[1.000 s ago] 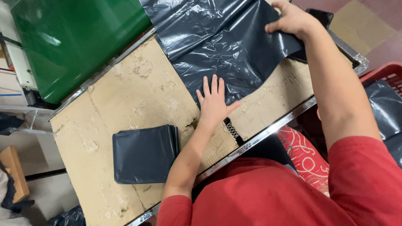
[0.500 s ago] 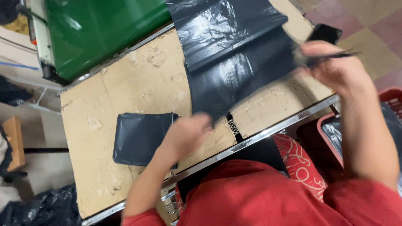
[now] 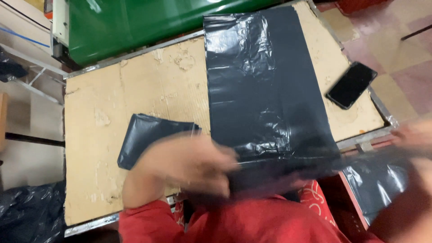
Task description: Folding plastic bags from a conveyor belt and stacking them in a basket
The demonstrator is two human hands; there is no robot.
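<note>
Black bag: a big sheet of shiny black plastic [image 3: 265,85] lies flat on the worktop [image 3: 135,90]. It runs from the far edge down to the near edge, and its near end hangs over that edge toward the person.
Left hand: the left hand [image 3: 189,164] is a blur at the near left corner of the black plastic. It looks closed on that edge, fingers together, but the blur makes the grip hard to see.
Right hand: the right hand [image 3: 414,135] is a pale blur at the right side, just past the worktop's corner. I cannot tell if it is apart or together, or if it has hold of the plastic.
Folded bag: a small folded black bag [image 3: 144,135] lies on the worktop just beside the left hand, to its far left. The hand covers part of it.
Phone: a black phone [image 3: 352,85] lies on the right part of the worktop, near the plastic but not touching it.
Worktop top: brown cardboard, worn and torn in spots, with a metal rim.
Green thing: a shiny green cover [image 3: 135,27] sits past the far edge of the worktop.
Red shirt: the person's red shirt [image 3: 252,225] fills the bottom.
Red crate: more black plastic [image 3: 378,189] lies low on the right, beside a red edge.
</note>
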